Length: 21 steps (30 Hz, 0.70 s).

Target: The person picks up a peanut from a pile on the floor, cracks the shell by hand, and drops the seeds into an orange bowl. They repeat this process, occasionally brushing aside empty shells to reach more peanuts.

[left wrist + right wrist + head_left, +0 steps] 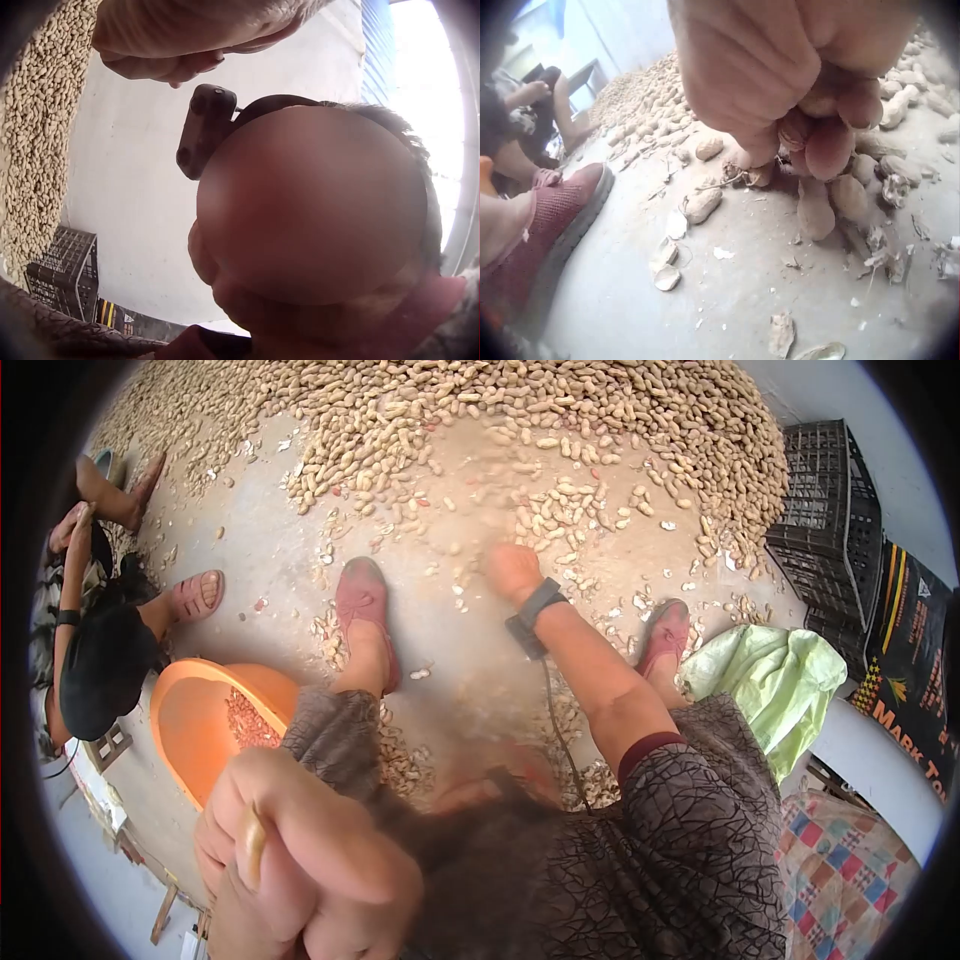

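My right hand [515, 572] reaches down to the floor at the front edge of the peanut heap. In the right wrist view its curled fingers [829, 150] grip unshelled peanuts, and another peanut [815, 214] lies right at the fingertips. My left hand [300, 860] is raised close to the head camera, its fingers curled and a thumbnail facing the lens. The left wrist view catches the same hand [195, 34] beside the blurred face and a head-worn camera [206, 131]; nothing shows in its grasp. Near my left leg stands an orange basin [180, 710] with reddish shelled peanuts [248, 722].
The large peanut heap [600, 400] spreads along the back. Broken shells [405, 755] litter the floor around my feet. On the right are black crates [825, 510], a pale green sack [765, 680] and a patchwork cloth [840, 870]. Another person [100, 650] sits at the left.
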Tool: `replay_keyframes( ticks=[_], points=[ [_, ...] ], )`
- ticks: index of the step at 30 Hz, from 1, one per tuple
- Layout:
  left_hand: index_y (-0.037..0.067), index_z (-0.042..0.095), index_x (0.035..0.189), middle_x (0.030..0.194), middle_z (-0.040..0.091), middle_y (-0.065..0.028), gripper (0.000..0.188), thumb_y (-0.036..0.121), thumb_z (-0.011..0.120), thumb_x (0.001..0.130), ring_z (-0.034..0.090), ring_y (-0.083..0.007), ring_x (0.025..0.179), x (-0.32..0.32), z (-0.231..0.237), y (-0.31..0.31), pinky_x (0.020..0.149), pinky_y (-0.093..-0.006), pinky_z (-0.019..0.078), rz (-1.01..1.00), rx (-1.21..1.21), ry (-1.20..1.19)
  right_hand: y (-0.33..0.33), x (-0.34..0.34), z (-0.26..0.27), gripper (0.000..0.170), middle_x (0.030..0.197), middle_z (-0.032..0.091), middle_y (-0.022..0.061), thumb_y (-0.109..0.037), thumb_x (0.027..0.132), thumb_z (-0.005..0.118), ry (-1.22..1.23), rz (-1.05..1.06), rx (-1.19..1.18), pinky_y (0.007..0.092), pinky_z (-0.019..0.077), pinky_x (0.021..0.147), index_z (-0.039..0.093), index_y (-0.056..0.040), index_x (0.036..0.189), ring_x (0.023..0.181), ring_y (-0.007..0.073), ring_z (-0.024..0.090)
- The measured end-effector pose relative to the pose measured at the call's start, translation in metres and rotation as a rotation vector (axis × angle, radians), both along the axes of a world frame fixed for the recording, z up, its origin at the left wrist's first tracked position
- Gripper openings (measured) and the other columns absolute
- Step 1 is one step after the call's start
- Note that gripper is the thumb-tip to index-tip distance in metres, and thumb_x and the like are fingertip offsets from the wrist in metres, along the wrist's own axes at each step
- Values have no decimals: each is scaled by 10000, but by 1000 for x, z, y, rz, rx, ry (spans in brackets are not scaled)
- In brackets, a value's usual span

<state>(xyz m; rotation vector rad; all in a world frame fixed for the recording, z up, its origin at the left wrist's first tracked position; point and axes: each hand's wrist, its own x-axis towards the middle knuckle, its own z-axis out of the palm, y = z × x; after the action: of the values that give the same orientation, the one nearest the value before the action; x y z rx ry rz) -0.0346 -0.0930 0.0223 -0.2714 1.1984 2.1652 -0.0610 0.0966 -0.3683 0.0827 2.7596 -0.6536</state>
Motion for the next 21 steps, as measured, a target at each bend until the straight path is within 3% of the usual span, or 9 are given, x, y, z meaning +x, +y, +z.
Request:
replay_keyframes(
  ticks=[2,7,10,12,13,15,19,20,21],
  points=[
    [-15,419,878,462,355,5,219,147,319,987,228,-40,275,1,4,-3,239,-178,229,-2,-168,-18,-2,-1,-5,121,789,627,194,-69,742,541,-16,-49,-24,411,489,711,569,-25,851,807,332,622],
    [-16,422,885,460,346,10,222,150,316,988,236,-41,282,2,8,14,240,-179,227,81,-5,-45,16,6,-22,117,783,624,196,-51,746,541,-9,-168,-93,405,490,708,551,-2,851,802,329,625],
    [-17,423,891,460,341,13,226,151,309,990,235,-41,283,1,5,12,238,-181,221,54,-3,-14,33,10,-12,131,773,629,163,-51,750,541,-45,-308,-457,388,495,670,551,-15,875,739,290,627],
    [-18,423,894,461,338,14,227,151,306,990,233,-41,283,1,5,11,237,-182,218,0,32,16,49,15,21,132,762,623,122,-87,764,550,-382,-685,-1127,374,491,632,560,-26,880,698,242,610],
    [-18,422,894,460,340,14,223,148,308,990,233,-40,283,2,7,13,241,-180,224,42,31,-19,57,24,23,132,762,623,122,-87,764,550,-385,-685,-1126,374,491,632,560,-26,880,698,242,610],
    [-18,421,895,459,341,15,219,146,310,989,234,-39,283,3,6,15,244,-178,230,85,31,-61,70,40,28,105,729,609,83,-120,770,580,-262,-862,-1667,344,485,616,576,-26,816,685,200,595],
    [-21,417,889,452,341,16,218,146,319,988,234,-35,280,3,7,20,245,-171,236,72,18,-45,82,61,30,238,734,637,129,-250,812,608,-238,-1210,-1745,218,449,414,572,-18,845,571,151,602],
    [-24,416,888,450,340,17,218,146,322,988,232,-34,278,3,7,23,244,-169,235,100,-31,-44,84,63,26,238,734,637,129,-250,812,608,-240,-1213,-1745,218,449,414,572,-18,845,571,151,602],
    [-24,416,888,450,340,17,218,146,322,988,232,-34,278,3,6,23,244,-169,235,100,-33,-46,84,65,22,239,737,642,117,-256,810,610,-210,-982,-1473,211,447,414,581,-22,846,575,147,604]
  ],
)
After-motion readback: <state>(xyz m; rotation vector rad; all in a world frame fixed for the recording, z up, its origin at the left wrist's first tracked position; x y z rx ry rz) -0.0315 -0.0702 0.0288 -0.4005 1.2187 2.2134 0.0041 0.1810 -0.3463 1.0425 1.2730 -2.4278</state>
